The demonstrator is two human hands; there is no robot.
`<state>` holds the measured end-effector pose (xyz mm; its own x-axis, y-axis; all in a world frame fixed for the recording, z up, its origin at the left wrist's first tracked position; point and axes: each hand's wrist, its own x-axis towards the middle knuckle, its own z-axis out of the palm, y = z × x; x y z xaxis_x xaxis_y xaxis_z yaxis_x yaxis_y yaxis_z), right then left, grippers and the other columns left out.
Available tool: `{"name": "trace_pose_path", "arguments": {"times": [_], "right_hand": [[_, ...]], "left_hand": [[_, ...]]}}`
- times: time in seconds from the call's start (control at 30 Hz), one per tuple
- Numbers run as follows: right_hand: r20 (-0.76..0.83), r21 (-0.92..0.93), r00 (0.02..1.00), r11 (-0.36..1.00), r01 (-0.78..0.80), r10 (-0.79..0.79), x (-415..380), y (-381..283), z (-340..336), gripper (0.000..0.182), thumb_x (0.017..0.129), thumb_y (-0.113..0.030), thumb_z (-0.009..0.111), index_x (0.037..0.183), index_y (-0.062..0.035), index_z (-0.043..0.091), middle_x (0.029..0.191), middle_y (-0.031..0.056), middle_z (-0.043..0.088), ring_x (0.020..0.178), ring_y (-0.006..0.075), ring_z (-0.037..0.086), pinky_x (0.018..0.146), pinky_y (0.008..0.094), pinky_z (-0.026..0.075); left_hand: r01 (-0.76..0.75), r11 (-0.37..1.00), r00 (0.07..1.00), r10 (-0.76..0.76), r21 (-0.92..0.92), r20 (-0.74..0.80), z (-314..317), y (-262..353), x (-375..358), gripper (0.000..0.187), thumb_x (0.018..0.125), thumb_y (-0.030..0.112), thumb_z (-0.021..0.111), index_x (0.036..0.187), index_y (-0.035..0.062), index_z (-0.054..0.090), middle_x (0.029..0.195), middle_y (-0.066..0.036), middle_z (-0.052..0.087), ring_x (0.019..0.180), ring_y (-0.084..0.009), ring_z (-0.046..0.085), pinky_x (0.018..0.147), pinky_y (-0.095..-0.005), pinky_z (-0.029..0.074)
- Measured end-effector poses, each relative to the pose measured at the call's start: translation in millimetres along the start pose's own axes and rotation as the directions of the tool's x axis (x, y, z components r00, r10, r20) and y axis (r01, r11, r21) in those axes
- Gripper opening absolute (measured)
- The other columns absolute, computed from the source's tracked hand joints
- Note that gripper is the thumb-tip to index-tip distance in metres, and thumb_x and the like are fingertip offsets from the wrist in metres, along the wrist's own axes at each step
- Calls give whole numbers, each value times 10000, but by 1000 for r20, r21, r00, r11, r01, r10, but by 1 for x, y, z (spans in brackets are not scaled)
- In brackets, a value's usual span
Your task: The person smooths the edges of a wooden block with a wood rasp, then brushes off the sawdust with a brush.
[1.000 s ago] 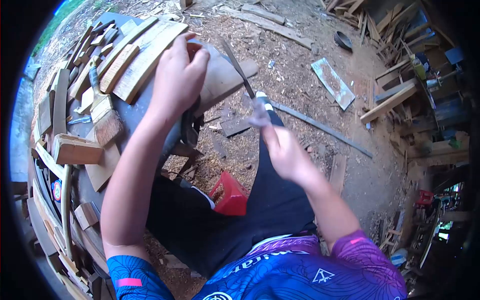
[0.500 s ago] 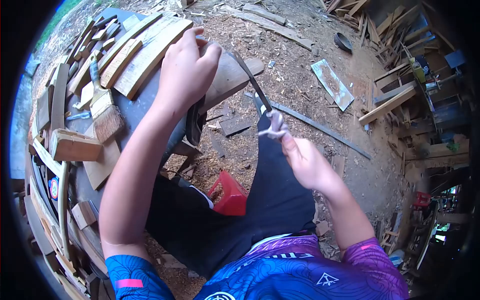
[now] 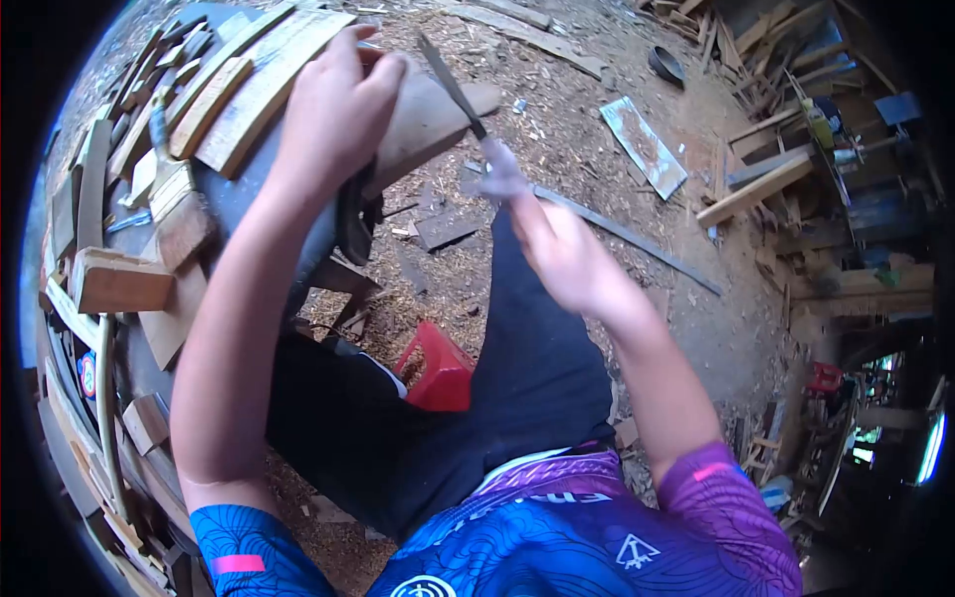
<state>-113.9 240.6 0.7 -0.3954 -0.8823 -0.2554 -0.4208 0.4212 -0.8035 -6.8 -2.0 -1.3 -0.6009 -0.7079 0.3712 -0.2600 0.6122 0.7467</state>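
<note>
My left hand (image 3: 338, 114) is curled over the near end of a wooden board (image 3: 428, 124) at the bench edge, thumb and fingers bent around it. The board's rounded far end sticks out past the bench. My right hand (image 3: 562, 249) is closed around the pale handle (image 3: 503, 171) of a long, narrow-bladed tool, slightly blurred. Its dark blade (image 3: 453, 88) points up and to the left, overlapping the board in this view. What lies under my left palm is hidden.
Left of my arm, the dark bench (image 3: 249, 189) carries stacked wood offcuts (image 3: 264, 90), a wide paintbrush (image 3: 182, 214) and a wooden block (image 3: 124, 282). A red plastic stool (image 3: 438, 368) stands between my legs. Wood shavings cover the ground; a metal strip (image 3: 637, 239) lies right.
My right hand and the tool have moved up and left, bringing the blade across toward my left hand. My left hand keeps its place on the board; the whole view has shifted slightly.
</note>
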Motion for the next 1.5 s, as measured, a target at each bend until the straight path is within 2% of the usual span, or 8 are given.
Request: {"name": "trace_pose_path", "arguments": {"times": [0.47, 0.53, 0.77, 0.87, 0.97, 1.23, 1.4, 1.5], "right_hand": [[32, 79, 998, 995, -61, 58, 33, -5, 3, 585, 1167, -392, 302, 1363, 58, 620, 1556, 274, 507, 1507, 328, 439, 1186, 386, 363], [5, 68, 1000, 997, -31, 31, 29, 1, 8, 574, 1168, -373, 302, 1350, 59, 633, 1478, 287, 573, 1472, 342, 483, 1170, 386, 385], [-57, 64, 996, 996, 67, -64, 6, 27, 15, 554, 1170, -353, 320, 1278, 67, 666, 1114, 217, 711, 1062, 262, 682, 973, 389, 498], [-43, 3, 998, 999, 46, -46, 43, 8, 6, 581, 1169, -369, 311, 1250, 82, 669, 921, 191, 688, 869, 247, 658, 870, 419, 512], [-86, 76, 987, 987, 143, -136, 15, 26, 19, 609, 1164, -411, 302, 1265, 65, 669, 783, 164, 631, 756, 238, 607, 802, 433, 505], [-3, 34, 995, 994, 99, -99, 33, 15, 3, 574, 1169, -398, 257, 1384, -23, 635, 1158, 261, 738, 1123, 319, 719, 994, 377, 510], [-101, 19, 994, 999, 51, -49, -3, 23, 21, 513, 1163, -350, 325, 1301, -22, 695, 716, 239, 635, 627, 279, 630, 676, 427, 499], [-179, -19, 976, 993, 119, -121, -29, 61, 34, 473, 1132, -349, 423, 942, 15, 658, 718, 269, 632, 693, 415, 685, 653, 477, 503]], "left_hand": [[-69, 995, 992, 61, -76, -107, 3, 0, -4, 532, 962, 297, 612, 1338, -80, 603, 1108, -253, 746, 1057, -358, 731, 982, -409, 540], [9, 996, 1000, -9, -85, -5, -3, 2, -7, 487, 1041, 269, 586, 1435, -13, 543, 1278, -193, 715, 1206, -268, 681, 1051, -357, 492], [-78, 996, 992, 83, 46, -97, 5, -2, 3, 541, 951, 332, 609, 1309, -74, 615, 1127, -265, 739, 1081, -393, 712, 1014, -441, 519], [-4, 998, 1000, 5, -68, 15, -3, -8, -2, 513, 1035, 289, 597, 1443, -16, 533, 1281, -192, 712, 1210, -260, 670, 1057, -346, 482], [-55, 990, 996, 45, -126, -83, 1, -4, -3, 518, 954, 293, 617, 1312, -82, 612, 1125, -256, 744, 1055, -369, 729, 977, -411, 539], [35, 999, 999, -35, -39, 3, -2, 9, -5, 512, 1035, 298, 590, 1440, -10, 536, 1253, -208, 722, 1209, -297, 683, 1067, -360, 481], [-5, 999, 1000, 5, -39, -6, -6, 4, -7, 462, 1039, 248, 585, 1404, -34, 552, 1247, -216, 714, 1176, -282, 684, 1042, -364, 495], [-74, 996, 995, 72, -41, -63, -1, -3, 0, 476, 980, 251, 605, 1334, -67, 590, 1099, -258, 734, 1045, -382, 707, 968, -435, 523]]}}
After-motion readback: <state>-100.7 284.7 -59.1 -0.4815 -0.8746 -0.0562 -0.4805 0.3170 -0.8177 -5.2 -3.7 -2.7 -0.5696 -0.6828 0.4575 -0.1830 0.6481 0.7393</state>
